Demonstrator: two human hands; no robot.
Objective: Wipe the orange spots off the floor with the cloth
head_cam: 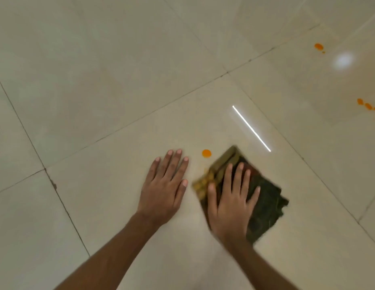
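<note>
Head view: right hand (pixel 230 208) presses flat, fingers spread, on the dark folded cloth (pixel 264 197) beside a round orange spot (pixel 206 153) on glossy tiled floor (pixel 98 91); left hand (pixel 163 189) lies open, empty.

**Glossy tile, soft cloth, wet-looking orange spots**

I see a floor (pixel 119 80) of large cream tiles, smooth and polished, glossy enough to mirror a bright strip light and a round glow at far right. Thin dark grout lines (pixel 25 130) between the tiles look matt and slightly gritty. Near right lies a folded cloth (pixel 264 197), dark green woven fabric, soft and matt, its left edge stained yellow-orange. The orange spot (pixel 206 153) beside it looks smooth, opaque and faintly shiny, like thick liquid.
</note>
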